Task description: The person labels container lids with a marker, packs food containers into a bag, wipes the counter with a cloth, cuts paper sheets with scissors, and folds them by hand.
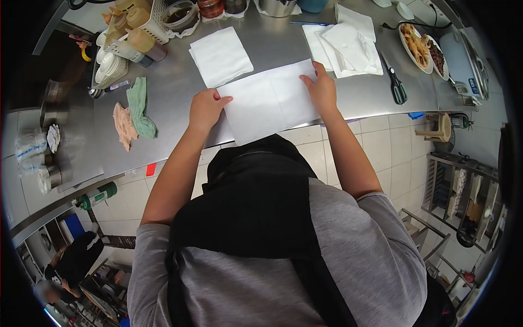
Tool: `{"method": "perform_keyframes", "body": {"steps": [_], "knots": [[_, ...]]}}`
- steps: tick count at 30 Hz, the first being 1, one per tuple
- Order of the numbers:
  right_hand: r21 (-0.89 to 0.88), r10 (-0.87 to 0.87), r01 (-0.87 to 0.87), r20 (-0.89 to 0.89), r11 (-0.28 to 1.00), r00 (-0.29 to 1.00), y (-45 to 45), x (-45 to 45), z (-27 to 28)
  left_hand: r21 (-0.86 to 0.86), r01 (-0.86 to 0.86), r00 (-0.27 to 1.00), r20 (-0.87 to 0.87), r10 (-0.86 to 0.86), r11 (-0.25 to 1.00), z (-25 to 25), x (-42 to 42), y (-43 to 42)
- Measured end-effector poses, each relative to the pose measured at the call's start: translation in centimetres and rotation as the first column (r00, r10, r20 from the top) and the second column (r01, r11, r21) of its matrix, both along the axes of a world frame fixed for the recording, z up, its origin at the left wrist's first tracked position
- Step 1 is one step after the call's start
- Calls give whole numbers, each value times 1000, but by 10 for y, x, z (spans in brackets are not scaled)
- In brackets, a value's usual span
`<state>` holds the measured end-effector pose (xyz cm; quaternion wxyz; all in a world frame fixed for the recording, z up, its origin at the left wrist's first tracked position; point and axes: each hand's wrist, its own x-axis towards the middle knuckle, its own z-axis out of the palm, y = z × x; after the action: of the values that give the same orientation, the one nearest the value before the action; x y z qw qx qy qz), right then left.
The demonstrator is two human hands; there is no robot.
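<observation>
Head | left hand (206, 109) and right hand (324, 91) pinched white paper towel (269, 101) | it overhung near edge of worktop (175, 95)

Even light, strong edge distortion, black corners

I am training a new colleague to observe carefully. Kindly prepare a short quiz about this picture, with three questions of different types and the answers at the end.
1. What do the left hand and right hand hold between them?

2. True or false: the scissors lie on the counter, to the right of the right hand.

3. What colour is the other cloth, beside the green cloth?
a) blue
b) pink
c) black

Key:
1. A white sheet.
2. True.
3. b) pink.
</observation>
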<state>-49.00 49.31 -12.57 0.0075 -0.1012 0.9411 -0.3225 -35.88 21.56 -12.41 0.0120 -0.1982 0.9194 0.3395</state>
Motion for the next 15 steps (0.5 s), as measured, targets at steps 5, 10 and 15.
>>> {"method": "perform_keyframes", "body": {"steps": [5, 10, 15], "knots": [[47, 45, -29, -397, 998, 917, -9, 16, 9, -31, -49, 996, -74, 46, 998, 14, 0, 3], [393, 593, -474, -275, 788, 757, -50, 56, 4, -237, 130, 924, -323, -204, 963, 18, -29, -12], [438, 673, -558, -162, 705, 722, -61, 70, -16, -270, 281, 899, -263, -351, 921, 19, -44, -14]]}}
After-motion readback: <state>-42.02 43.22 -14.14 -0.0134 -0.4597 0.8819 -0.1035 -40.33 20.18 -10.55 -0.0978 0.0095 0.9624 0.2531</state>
